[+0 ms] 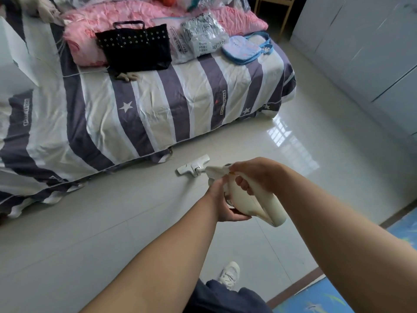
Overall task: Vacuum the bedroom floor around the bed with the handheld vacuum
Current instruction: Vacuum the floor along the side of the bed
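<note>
One vacuum (259, 205), one bed (140, 109), one handbag (135, 49).

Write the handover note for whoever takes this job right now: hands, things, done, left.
Left hand: holds the handheld vacuum from under its body.
Right hand: grips its handle.
Floor head: flat on the tiled floor, just off the long side of the bed.
Done: cannot tell how much is already vacuumed.
Left: probably along the bed's edge and round its foot.

The right hand (259, 177) grips the cream handheld vacuum (246, 199) by its handle, the left hand (222, 204) cups its body; its floor head (193, 166) rests on pale tiles (112, 222) near the striped bed (135, 105)
</note>
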The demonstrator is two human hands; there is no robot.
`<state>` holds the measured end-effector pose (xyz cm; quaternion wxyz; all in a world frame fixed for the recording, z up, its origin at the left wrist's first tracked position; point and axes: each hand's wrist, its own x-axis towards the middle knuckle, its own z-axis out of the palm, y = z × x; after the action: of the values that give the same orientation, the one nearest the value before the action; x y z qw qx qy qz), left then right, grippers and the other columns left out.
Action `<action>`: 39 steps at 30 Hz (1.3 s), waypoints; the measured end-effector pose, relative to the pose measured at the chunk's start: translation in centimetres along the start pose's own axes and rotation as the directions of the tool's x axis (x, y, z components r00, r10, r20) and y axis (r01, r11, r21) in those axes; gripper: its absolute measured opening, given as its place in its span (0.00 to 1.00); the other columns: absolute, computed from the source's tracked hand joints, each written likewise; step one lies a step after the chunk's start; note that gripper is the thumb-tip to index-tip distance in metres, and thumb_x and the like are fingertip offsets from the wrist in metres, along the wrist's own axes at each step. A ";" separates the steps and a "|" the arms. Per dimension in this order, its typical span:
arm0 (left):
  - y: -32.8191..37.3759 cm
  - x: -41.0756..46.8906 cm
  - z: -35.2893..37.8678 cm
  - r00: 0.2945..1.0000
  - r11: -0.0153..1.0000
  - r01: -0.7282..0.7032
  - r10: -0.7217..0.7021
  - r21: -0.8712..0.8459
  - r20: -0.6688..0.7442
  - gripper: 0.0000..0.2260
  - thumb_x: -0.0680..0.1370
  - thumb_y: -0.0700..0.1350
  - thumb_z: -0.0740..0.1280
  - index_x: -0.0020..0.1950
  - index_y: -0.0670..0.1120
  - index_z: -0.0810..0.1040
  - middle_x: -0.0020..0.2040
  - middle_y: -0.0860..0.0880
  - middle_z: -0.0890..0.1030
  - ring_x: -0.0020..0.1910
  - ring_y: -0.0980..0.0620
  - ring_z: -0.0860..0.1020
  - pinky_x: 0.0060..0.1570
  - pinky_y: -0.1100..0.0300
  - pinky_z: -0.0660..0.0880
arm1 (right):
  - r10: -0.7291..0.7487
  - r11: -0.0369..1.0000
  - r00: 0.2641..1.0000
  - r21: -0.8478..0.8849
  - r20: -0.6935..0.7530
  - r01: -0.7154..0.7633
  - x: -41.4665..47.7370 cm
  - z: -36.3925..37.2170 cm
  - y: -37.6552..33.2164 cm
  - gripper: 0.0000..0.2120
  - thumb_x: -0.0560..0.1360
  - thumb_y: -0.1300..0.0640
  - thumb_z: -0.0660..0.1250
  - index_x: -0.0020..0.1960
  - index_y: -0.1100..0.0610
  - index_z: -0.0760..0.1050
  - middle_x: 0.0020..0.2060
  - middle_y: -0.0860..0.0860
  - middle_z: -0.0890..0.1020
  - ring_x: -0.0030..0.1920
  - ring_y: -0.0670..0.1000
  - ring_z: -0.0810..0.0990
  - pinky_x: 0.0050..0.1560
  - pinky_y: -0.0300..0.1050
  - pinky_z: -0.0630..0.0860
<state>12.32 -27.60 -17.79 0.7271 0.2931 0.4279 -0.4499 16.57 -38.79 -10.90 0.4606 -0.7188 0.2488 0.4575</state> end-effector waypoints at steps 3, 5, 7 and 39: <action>1.8 -0.8 -1.7 0.999 0.999 0.043 -0.043 0.001 0.007 0.27 0.69 0.54 0.77 0.60 0.42 0.71 0.59 0.37 0.75 0.62 0.34 0.74 0.66 0.34 0.70 | 0.049 0.999 0.999 0.002 0.014 -0.049 0.4 1.7 -1.7 0.14 0.79 0.49 0.60 0.39 0.58 0.69 0.30 0.52 0.67 0.28 0.49 0.64 0.30 0.40 0.62; 3.2 -1.4 -2.9 0.998 0.998 0.062 -0.062 0.016 0.006 0.31 0.67 0.54 0.78 0.63 0.43 0.71 0.61 0.36 0.74 0.63 0.33 0.74 0.65 0.34 0.71 | 0.062 0.998 0.998 0.024 0.008 -0.062 0.7 3.0 -3.0 0.14 0.80 0.49 0.59 0.40 0.58 0.69 0.30 0.52 0.67 0.28 0.48 0.64 0.30 0.40 0.62; 5.0 -2.1 -4.4 0.996 0.995 0.082 -0.083 0.048 0.010 0.32 0.67 0.54 0.79 0.63 0.42 0.71 0.62 0.35 0.74 0.63 0.33 0.74 0.65 0.34 0.71 | 0.074 0.996 0.997 0.046 -0.021 -0.073 0.9 4.7 -4.5 0.14 0.80 0.49 0.60 0.40 0.59 0.69 0.31 0.53 0.68 0.28 0.49 0.64 0.31 0.40 0.62; 10.1 -11.4 -22.9 0.986 0.906 0.168 -0.156 0.390 -0.064 0.29 0.71 0.59 0.73 0.66 0.44 0.73 0.59 0.36 0.77 0.58 0.33 0.76 0.54 0.34 0.75 | 0.155 0.922 0.982 0.374 -0.112 -0.103 -0.9 27.0 -7.6 0.16 0.80 0.50 0.59 0.38 0.58 0.68 0.30 0.52 0.66 0.28 0.48 0.63 0.30 0.40 0.61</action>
<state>10.63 -0.12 -17.89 0.6067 0.4036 0.3629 -0.5807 10.52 -11.34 -11.07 0.5370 -0.6322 0.4082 0.3812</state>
